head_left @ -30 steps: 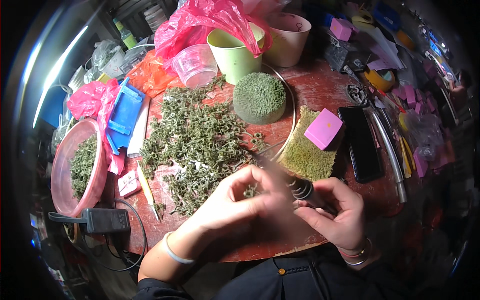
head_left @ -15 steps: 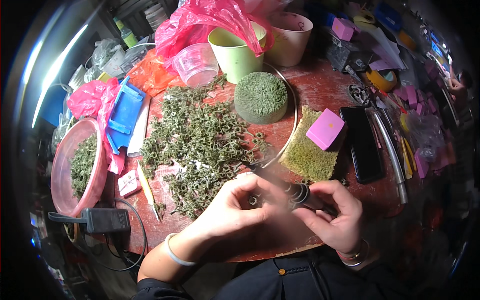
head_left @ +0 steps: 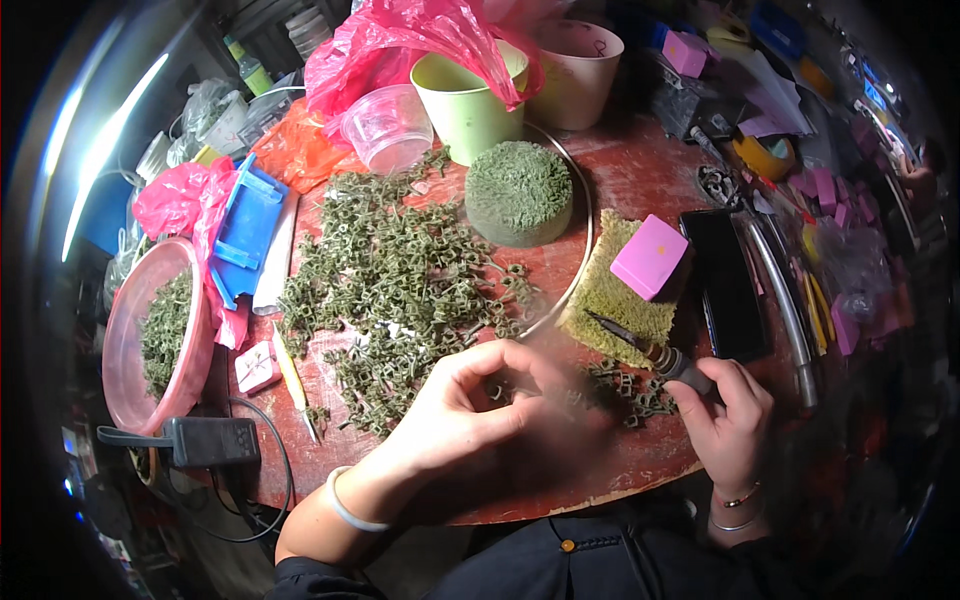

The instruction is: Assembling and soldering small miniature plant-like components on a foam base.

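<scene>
My left hand (head_left: 480, 405) rests on the round red table (head_left: 640, 175), fingers pinched on a small green curled piece at the near edge of a wide pile of such green pieces (head_left: 400, 285). My right hand (head_left: 730, 415) grips a dark pointed tool with a coiled spring collar (head_left: 650, 350), its tip lying over a yellow-green fuzzy square pad (head_left: 610, 295). A small cluster of finished green pieces (head_left: 630, 390) lies between my hands.
A round green fuzzy block (head_left: 518, 192), pink box (head_left: 650, 257) and black phone (head_left: 725, 285) sit behind. Green cup (head_left: 465, 100), beige pot (head_left: 578, 75) and pink bag (head_left: 400, 45) stand at the back. Pink bowl (head_left: 115, 345), blue frame (head_left: 245, 230) and black adapter (head_left: 205, 440) are left.
My hands have come apart: the right hand moved right with the tool, and the left hand stays pinched on a green piece near the pile.
</scene>
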Action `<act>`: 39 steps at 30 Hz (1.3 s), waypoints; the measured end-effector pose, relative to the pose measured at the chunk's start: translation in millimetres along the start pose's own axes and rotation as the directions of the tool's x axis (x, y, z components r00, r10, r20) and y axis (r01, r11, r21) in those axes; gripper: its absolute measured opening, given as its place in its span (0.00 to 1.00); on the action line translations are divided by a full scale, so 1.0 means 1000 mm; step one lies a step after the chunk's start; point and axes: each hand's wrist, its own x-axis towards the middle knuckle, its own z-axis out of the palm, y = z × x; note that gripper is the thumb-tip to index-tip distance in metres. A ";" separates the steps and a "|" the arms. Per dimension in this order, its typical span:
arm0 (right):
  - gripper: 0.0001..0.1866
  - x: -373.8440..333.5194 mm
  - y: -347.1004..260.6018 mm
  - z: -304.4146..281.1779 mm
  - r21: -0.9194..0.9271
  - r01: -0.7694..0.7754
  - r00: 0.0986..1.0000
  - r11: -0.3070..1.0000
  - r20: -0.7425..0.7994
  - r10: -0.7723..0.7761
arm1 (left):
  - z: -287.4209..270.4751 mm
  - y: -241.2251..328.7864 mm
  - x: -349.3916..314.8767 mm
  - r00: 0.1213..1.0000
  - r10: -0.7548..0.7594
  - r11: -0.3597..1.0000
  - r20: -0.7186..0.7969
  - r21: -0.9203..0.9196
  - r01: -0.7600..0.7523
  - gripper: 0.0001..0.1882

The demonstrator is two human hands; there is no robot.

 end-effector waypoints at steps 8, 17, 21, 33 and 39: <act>0.11 0.012 -0.040 0.011 0.315 -0.041 0.989 0.948 0.147 -0.006 | -0.004 -0.008 -0.001 0.999 -0.037 0.996 -0.022 0.076 0.038 0.11; 0.13 0.026 -0.044 0.018 0.625 -0.061 0.938 0.778 0.302 -0.170 | -0.001 -0.002 -0.004 0.994 -0.052 0.995 0.094 0.093 0.043 0.17; 0.11 0.024 -0.044 0.017 0.577 -0.015 0.962 0.816 0.231 -0.146 | -0.005 -0.001 -0.003 0.989 -0.036 0.995 0.145 0.099 0.021 0.15; 0.23 -0.006 0.004 0.002 0.083 0.193 0.981 0.978 0.020 -0.195 | -0.007 -0.003 0.001 0.994 0.012 0.997 0.107 -0.081 -0.004 0.14; 0.23 -0.006 0.005 0.006 0.087 0.230 0.972 0.969 0.037 -0.234 | -0.007 0.004 0.000 0.991 -0.108 0.989 0.077 -0.090 0.115 0.14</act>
